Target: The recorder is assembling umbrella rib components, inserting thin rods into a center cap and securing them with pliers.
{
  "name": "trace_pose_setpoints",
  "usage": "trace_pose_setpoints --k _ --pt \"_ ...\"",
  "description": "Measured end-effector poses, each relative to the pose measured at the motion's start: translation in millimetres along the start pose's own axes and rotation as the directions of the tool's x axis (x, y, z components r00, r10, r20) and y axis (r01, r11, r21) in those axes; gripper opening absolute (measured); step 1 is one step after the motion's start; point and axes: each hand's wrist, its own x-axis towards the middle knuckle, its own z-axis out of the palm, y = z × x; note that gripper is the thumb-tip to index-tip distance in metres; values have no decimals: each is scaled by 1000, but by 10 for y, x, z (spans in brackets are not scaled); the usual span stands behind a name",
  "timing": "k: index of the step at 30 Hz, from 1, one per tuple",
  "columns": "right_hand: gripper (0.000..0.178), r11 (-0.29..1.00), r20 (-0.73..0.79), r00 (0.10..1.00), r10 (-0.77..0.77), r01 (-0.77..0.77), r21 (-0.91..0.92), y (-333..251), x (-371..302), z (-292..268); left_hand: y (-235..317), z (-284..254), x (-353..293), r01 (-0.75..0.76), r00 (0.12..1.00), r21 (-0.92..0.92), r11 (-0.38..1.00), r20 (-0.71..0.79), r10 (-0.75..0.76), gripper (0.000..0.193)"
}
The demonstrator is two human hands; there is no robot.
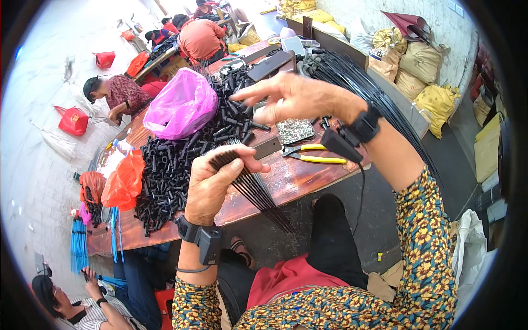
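Observation:
My left hand (206,192) is closed around a fan of thin black rods (263,202), which slant down past the table's front edge. Above the table, my right hand (300,98) has its fingers stretched out and apart, slightly blurred, with nothing visible in them. Beneath and beyond it lies a heap of short black tubular parts (165,179) that spreads across the table. Yellow-handled pliers (322,160) rest near the front edge, beside a small tray of tiny silvery pieces (295,132). A dark phone-like slab (269,66) lies behind my right hand.
A pink plastic bag (181,104) sits on the heap, with an orange bag (124,181) to its left. Long black rods (385,104) line the table's right side. Co-workers sit at left, far left and lower left. Yellow sacks (437,107) stand along the wall.

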Motion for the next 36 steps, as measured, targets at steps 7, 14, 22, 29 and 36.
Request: trace_pose_setpoints --k 7,14,22,29,36 --pt "21 721 -302 880 367 -475 -505 1296 203 -61 -38 -18 -29 -2 1000 33 999 -9 3 24" --pt "22 634 -286 895 344 -446 -632 1709 578 12 -9 -28 -114 -3 999 33 999 -49 5 26" --pt "25 596 -285 879 384 -471 -651 1796 655 72 -14 -86 -127 -42 996 52 998 -76 46 25" --pt "14 764 -517 844 145 -428 -484 1777 521 -71 1 -67 -77 5 994 29 1000 -110 -2 25" --pt "12 1000 -300 954 1 7 26 284 -119 147 -68 -75 16 39 988 14 999 -148 -37 24"
